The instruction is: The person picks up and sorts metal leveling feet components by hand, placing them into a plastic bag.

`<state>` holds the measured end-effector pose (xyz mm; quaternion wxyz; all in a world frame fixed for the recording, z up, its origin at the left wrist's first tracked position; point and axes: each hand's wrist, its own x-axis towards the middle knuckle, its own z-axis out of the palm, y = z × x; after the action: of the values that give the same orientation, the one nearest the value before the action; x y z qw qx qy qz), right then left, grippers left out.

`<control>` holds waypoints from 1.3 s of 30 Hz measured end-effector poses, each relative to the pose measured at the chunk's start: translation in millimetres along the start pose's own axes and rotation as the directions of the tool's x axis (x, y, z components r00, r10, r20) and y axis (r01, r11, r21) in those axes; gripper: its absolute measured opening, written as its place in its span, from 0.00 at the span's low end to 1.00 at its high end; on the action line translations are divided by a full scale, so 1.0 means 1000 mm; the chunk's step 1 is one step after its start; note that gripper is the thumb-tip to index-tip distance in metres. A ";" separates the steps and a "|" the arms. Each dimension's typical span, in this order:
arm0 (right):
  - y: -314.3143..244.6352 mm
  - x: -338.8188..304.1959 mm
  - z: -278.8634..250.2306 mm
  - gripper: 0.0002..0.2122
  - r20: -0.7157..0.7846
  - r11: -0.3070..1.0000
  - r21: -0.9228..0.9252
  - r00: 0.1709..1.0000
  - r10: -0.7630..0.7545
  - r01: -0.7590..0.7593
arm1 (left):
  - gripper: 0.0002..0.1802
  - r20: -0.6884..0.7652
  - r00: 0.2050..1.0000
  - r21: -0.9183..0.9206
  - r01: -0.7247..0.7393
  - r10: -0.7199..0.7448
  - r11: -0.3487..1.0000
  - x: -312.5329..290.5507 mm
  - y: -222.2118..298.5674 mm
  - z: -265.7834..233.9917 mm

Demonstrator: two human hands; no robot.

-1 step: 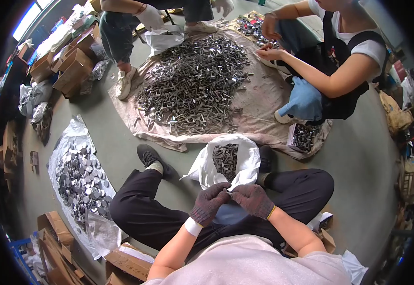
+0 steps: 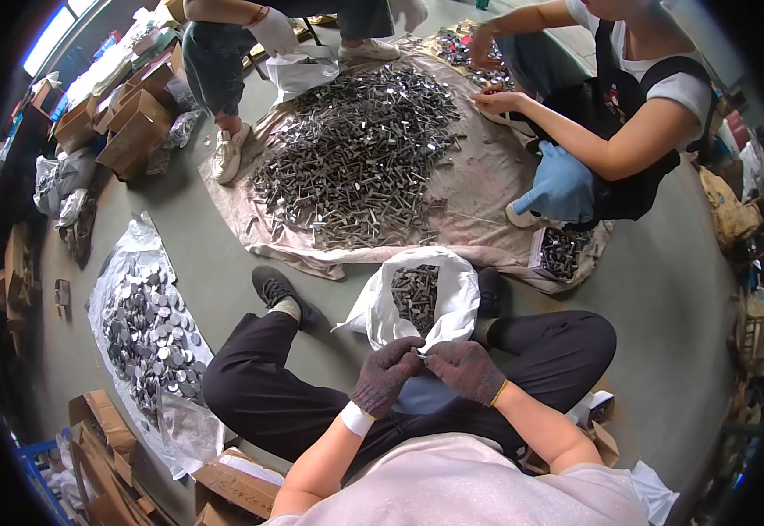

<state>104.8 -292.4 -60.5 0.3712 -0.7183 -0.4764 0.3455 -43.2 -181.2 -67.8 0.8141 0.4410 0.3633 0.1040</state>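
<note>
Both my hands wear dark grey-brown knit gloves and meet over my lap, just on my side of an open white sack. Between the fingertips is a small metal piece (image 2: 420, 354), mostly covered by the gloves, so its exact kind is unclear. My left hand (image 2: 386, 377) pinches it from one side, and my right hand (image 2: 468, 372) from the other. The white sack (image 2: 458, 294) stands between my feet with its rim rolled open. Many short dark metal pieces (image 2: 415, 296) lie inside it.
Beyond the sack, a large heap of metal pieces (image 2: 355, 149) covers a pinkish cloth (image 2: 478, 188). Round silver discs (image 2: 158, 329) lie on plastic at left. One co-worker (image 2: 636, 123) squats at right; another, in white gloves (image 2: 274, 33), sits at the far side. Cardboard boxes (image 2: 136, 131) line the left.
The hands of the co-worker at right have shifted slightly left. At the far side, a white-gloved hand has moved and is blurred. My own hands stay nearly in place.
</note>
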 end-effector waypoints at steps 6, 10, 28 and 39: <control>-0.002 -0.009 0.016 0.06 0.081 0.869 -0.466 0.986 -0.144 0.165 | 0.16 -0.118 0.993 0.128 0.025 -0.009 0.991 0.009 -0.008 0.000; 0.000 -0.007 0.014 0.03 -0.008 0.794 -0.543 0.944 -0.330 0.273 | 0.18 -0.049 0.988 0.367 -0.119 0.147 0.923 0.031 -0.018 -0.012; -0.029 0.014 -0.017 0.09 -0.190 0.849 -0.467 0.909 -0.372 0.249 | 0.32 0.163 0.987 -0.431 0.076 -0.006 0.899 0.001 0.009 -0.007; -0.024 0.013 -0.012 0.08 0.021 0.861 -0.453 0.968 -0.249 0.231 | 0.17 -0.016 0.998 -0.111 -0.066 0.064 0.992 0.011 0.004 0.000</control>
<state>109.0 -276.0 -35.9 0.2431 -0.7263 -0.6220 0.1628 -34.8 -173.0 -70.3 0.8313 0.4061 0.3473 0.1531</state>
